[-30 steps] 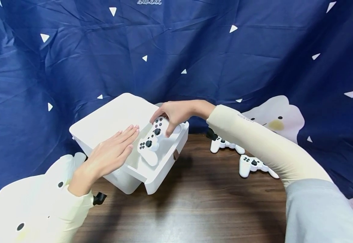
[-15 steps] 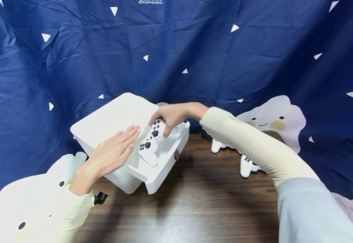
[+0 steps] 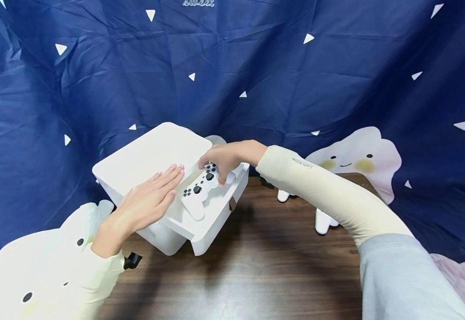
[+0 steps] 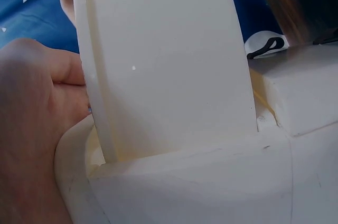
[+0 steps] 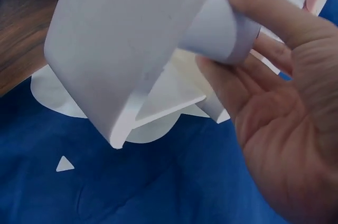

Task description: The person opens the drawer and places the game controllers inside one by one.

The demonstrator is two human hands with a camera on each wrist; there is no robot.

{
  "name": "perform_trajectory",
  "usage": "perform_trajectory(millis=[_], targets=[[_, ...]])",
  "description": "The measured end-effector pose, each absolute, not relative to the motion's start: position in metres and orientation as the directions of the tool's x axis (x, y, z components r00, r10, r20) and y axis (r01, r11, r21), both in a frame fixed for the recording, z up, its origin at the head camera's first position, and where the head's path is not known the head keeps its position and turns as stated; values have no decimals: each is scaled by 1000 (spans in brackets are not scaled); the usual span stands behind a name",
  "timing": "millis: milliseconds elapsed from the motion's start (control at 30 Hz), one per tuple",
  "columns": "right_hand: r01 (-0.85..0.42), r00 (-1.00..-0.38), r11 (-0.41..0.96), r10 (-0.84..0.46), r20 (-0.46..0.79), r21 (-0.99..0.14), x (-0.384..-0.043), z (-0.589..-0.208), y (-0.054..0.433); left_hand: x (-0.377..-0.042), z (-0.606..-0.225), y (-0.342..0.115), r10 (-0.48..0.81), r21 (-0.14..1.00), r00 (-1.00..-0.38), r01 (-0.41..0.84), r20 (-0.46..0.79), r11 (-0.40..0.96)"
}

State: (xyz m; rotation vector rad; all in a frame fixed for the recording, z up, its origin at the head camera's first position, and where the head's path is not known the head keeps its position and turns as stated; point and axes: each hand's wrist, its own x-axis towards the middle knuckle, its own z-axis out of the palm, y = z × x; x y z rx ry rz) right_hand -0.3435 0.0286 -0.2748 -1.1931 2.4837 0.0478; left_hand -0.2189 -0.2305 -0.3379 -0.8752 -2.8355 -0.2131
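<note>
The white controller (image 3: 200, 188) lies slantwise inside the drawer (image 3: 220, 220), its black sticks facing up and its uncovered grip toward the drawer's near corner; whether it touches the drawer floor you cannot tell from these views. Your right hand (image 3: 227, 157) grasps it at the end by the drawer's far corner, with your thumb on the side toward the drawer front and your fingers on the other side. A brown tab (image 3: 232, 204) sits midway along the drawer's front edge.

The drawer juts out of the white cabinet (image 3: 152, 155). Your left hand (image 3: 146, 204) is laid across the front edge of the cabinet top, fingers straight and together, grasping nothing; you cannot tell how firmly it presses.

The cabinet stands on the dark wood tabletop (image 3: 252, 275), close to its back edge. Nearer the tabletop's far right corner are a second controller (image 3: 283, 196) and a third controller (image 3: 323, 221), both largely hidden by your cream right sleeve (image 3: 320, 186). Behind the back edge hangs navy cloth (image 3: 232, 58) with white triangles.
</note>
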Motion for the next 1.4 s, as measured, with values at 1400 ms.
perform_trajectory(millis=[1400], targets=[[-803, -578, 587, -810, -104, -107, -331, -258, 57, -218, -338, -229, 552, 56, -805, 575, 218, 816]])
